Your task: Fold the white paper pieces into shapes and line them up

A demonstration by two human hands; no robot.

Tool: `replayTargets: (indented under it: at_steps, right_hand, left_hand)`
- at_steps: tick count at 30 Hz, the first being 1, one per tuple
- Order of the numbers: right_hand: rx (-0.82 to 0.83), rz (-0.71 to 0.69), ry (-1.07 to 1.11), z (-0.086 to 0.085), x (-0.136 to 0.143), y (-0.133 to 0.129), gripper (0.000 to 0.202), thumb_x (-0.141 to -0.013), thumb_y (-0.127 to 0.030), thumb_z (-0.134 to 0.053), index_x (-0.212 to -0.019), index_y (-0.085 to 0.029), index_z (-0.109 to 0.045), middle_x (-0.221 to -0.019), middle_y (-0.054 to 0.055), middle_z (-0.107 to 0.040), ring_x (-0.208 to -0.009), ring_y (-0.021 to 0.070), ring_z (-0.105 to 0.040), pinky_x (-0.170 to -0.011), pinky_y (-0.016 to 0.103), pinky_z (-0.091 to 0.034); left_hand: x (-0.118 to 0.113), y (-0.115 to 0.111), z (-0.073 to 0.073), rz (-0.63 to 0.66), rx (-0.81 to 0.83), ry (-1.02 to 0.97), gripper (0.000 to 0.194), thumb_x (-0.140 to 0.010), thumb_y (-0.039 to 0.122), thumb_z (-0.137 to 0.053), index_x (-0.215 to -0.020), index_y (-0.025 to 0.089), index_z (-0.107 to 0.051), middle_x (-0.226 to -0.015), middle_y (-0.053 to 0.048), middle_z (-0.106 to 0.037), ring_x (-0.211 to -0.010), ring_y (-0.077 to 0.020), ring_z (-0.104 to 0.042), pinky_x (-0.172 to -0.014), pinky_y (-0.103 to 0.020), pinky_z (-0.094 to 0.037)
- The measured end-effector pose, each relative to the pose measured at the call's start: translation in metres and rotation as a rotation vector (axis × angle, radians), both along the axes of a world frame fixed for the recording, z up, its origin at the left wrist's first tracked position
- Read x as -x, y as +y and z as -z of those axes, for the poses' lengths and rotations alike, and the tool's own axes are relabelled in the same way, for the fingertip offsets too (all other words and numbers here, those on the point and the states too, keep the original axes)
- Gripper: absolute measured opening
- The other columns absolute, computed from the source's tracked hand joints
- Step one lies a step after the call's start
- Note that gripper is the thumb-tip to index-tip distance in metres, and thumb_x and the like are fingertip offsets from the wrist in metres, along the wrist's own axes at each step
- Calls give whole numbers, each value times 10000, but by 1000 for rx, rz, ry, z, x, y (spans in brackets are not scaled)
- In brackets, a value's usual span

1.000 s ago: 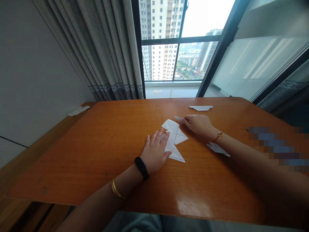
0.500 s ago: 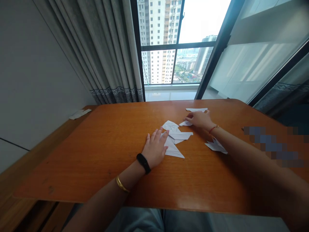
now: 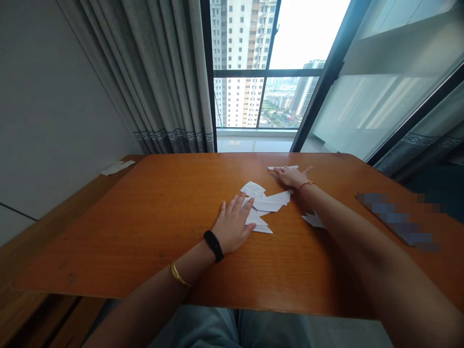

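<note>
My left hand (image 3: 234,223) lies flat, fingers spread, over a cluster of folded white paper pieces (image 3: 273,202). Its palm and fingers hide the cluster's left part. The pieces overlap, with creased and pointed edges. Farther off, the stretched fingers of my right hand (image 3: 289,178) rest at a long narrow strip of folded paper (image 3: 293,167) and cover part of it. Beneath my right forearm sits another folded paper piece (image 3: 312,220) with pointed tips, partly hidden by the arm.
The brown wooden table (image 3: 174,193) reaches back to a window. A pixelated flat object (image 3: 395,217) lies at the right. A pale paper piece (image 3: 118,167) rests on the ledge at the far left, below a grey curtain (image 3: 170,72).
My right hand has moved from a small paper piece to the far strip. That small piece now appears to lie against the cluster's right side. My left hand stays on the cluster.
</note>
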State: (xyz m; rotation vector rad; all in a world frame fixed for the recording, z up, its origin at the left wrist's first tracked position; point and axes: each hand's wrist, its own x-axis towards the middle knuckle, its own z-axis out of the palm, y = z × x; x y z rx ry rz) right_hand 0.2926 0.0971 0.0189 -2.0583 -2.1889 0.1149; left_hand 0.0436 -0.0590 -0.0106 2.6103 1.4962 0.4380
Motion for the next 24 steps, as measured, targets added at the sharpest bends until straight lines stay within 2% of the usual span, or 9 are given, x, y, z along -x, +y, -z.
replayTargets:
  at_steps: [2,4,7,9,12,15,18,22,24]
  right_hand:
    - [-1,-84,7,1,30,-19,602,-949,-584,-217,-1073,-240,-696,-1131,113,-685,-1161,336,-548,-1041,644,-191]
    - [12,-231,146,-3,48,-43,672,-949,-603,-147,-994,-255,-720,-1018,73,-720,-1063,287,-616,-1057,556,-265]
    - [13,-300,354,-13,35,-72,676,-928,-642,-170,-1112,-228,-672,-1105,79,-693,-1050,259,-626,-973,406,-427]
    - [-40,-209,253,-17,0,-84,649,-825,-699,-424,-1210,-212,-611,-1253,111,-613,-1170,316,-549,-998,424,-414]
    - [66,132,-27,-13,-61,-98,804,-505,-668,-762,-1144,-195,-640,-1248,200,-574,-1174,453,-499,-953,549,-420]
    - [231,221,18,1,-87,-110,682,-476,-486,-842,-1074,-214,-660,-1122,191,-606,-1018,401,-598,-850,493,-501]
    - [173,136,172,10,-60,-116,776,-551,-399,-810,-1258,-211,-550,-1207,156,-568,-1024,307,-606,-871,402,-510]
    - [77,-40,701,5,8,-117,736,-656,-356,-735,-1324,-200,-470,-1147,95,-610,-949,228,-625,-815,339,-529]
    - [76,-113,873,0,30,-115,731,-711,-390,-697,-1368,-227,-420,-1192,87,-594,-930,204,-624,-805,337,-535]
  left_hand:
    - [0,0,1,-38,5,-8,739,-902,443,-455,-1508,171,-130,-1577,-148,-138,-1431,-322,-178,-1122,-569,-198]
    - [0,1,1,-73,19,-8,809,-876,453,-494,-1511,151,-92,-1577,-163,-117,-1434,-334,-159,-1119,-582,-188]
    - [2,3,0,-104,46,4,884,-830,502,-547,-1515,199,-77,-1585,-146,-78,-1436,-372,-112,-1088,-652,-160]
    - [5,6,-1,-101,54,4,960,-785,561,-582,-1516,225,-59,-1588,-137,-62,-1437,-393,-71,-1070,-688,-129]
    - [9,11,-1,-88,69,-16,1074,-718,633,-619,-1516,229,-25,-1588,-141,-57,-1437,-407,-31,-1055,-715,-89]
    - [10,16,-1,-57,116,-81,1123,-699,626,-646,-1512,218,12,-1565,-172,-168,-1427,-393,-133,-1052,-721,-79]
    - [11,19,-1,4,161,-192,1172,-675,554,-709,-1509,194,31,-1496,-202,-327,-1372,-359,-306,-1084,-671,-135]
    - [16,24,-2,52,139,-437,1115,-654,392,-770,-1510,220,-77,-1515,-154,-296,-1375,-309,-315,-1127,-496,-268]
    - [20,28,-2,16,149,-619,1056,-684,336,-755,-1505,243,-98,-1485,-132,-342,-1323,-281,-403,-1093,-449,-347]
